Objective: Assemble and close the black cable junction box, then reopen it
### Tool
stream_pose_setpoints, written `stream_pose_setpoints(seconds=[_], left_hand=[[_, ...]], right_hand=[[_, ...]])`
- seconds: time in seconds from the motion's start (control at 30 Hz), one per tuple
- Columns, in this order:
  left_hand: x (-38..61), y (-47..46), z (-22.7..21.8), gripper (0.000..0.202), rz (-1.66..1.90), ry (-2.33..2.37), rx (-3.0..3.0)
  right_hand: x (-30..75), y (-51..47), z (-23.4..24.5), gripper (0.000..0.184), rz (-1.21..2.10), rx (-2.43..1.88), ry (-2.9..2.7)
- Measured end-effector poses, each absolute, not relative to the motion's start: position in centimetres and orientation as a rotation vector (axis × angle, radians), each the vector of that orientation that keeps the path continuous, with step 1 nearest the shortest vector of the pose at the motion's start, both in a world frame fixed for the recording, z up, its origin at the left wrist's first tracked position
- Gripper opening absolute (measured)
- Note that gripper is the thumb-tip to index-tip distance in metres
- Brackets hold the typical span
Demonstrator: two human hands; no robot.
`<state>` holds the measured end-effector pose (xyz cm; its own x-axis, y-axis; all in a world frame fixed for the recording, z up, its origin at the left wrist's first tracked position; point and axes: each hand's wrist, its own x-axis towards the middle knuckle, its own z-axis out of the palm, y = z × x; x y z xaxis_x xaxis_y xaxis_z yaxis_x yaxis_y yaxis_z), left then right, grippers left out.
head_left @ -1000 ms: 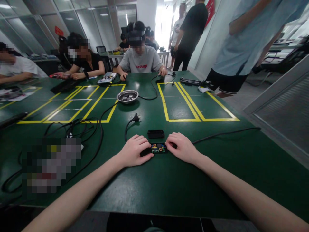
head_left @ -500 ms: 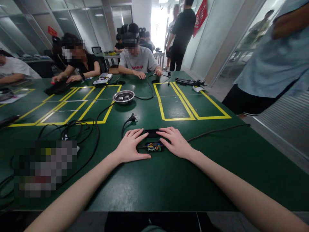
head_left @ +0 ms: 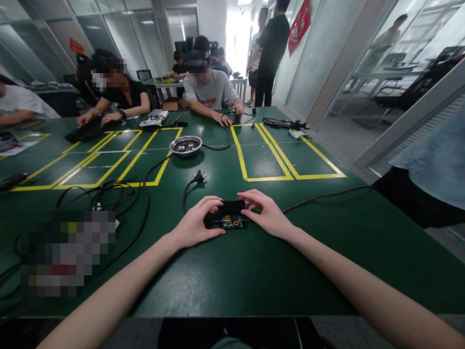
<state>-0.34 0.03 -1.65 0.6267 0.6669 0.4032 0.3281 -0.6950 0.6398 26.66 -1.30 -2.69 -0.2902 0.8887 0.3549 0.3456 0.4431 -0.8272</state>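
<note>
Between my two hands on the green table lies an opened adapter case with an exposed circuit board [head_left: 232, 222], its coils and green parts facing up. Just behind the board stands its long black cover [head_left: 232, 207], tilted up. My right hand [head_left: 267, 213] pinches the cover's right end between thumb and fingers. My left hand [head_left: 198, 220] curls round the left side, fingertips at the cover's left end and thumb by the front of the case. A black power plug [head_left: 199, 178] lies beyond my left hand, its cable running behind that hand.
A metal bowl [head_left: 185, 145] with small metal parts stands further back. Coiled black cables [head_left: 116, 191] and a blurred-out object [head_left: 69, 254] lie at left. Yellow tape [head_left: 271, 179] marks the table. Co-workers sit across, and a person in blue [head_left: 436, 169] stands at right.
The black cover has come nearer the circuit board and tilted up. My left fingers have curled in. The person in blue has moved right; a co-worker's hand opposite has shifted right.
</note>
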Motion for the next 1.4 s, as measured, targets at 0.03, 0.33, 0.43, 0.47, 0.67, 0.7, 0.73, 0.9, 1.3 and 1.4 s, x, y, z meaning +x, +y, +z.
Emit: stream_pose_setpoints(seconds=[0.03,0.33,0.43,0.47,0.67,0.7,0.73,0.9,1.3,1.4], left_hand=[[-0.3,0.0,-1.7,0.061,0.87,0.778,2.316],[-0.3,-0.1,-1.6,0.077,0.829,0.801,2.326],[-0.2,-0.2,-1.4,0.075,0.813,0.799,2.346],[-0.2,-0.2,-1.3,0.075,0.812,0.792,2.35],[-0.3,-0.2,-1.3,0.074,0.808,0.78,2.337],[-0.4,-0.2,-1.3,0.074,0.803,0.782,2.334],[-0.4,-0.2,-1.3,0.074,0.796,0.782,2.333],[-0.4,-0.1,-1.3,0.071,0.798,0.765,2.337],[-0.2,-0.1,-0.9,0.037,0.791,0.789,2.354],[-0.2,-0.1,-0.9,0.03,0.778,0.778,2.372]], right_hand=[[26.6,-1.3,-2.8,0.04,0.798,-1.052,-1.845],[26.2,-1.5,-2.9,0.028,0.857,-1.08,-1.761],[26.2,-1.6,-2.8,0.029,0.887,-1.071,-1.765],[26.3,-1.6,-2.9,0.03,0.894,-1.07,-1.769],[26.2,-1.6,-3.0,0.029,0.865,-1.086,-1.769],[26.2,-1.6,-3.0,0.029,0.861,-1.087,-1.771],[26.2,-1.6,-3.0,0.029,0.861,-1.088,-1.776],[26.4,-1.7,-2.6,0.028,0.897,-1.068,-1.792],[26.7,-2.2,-1.4,0.011,0.78,-0.885,-2.0],[26.8,-2.4,-1.3,0.011,0.752,-0.829,-2.069]])
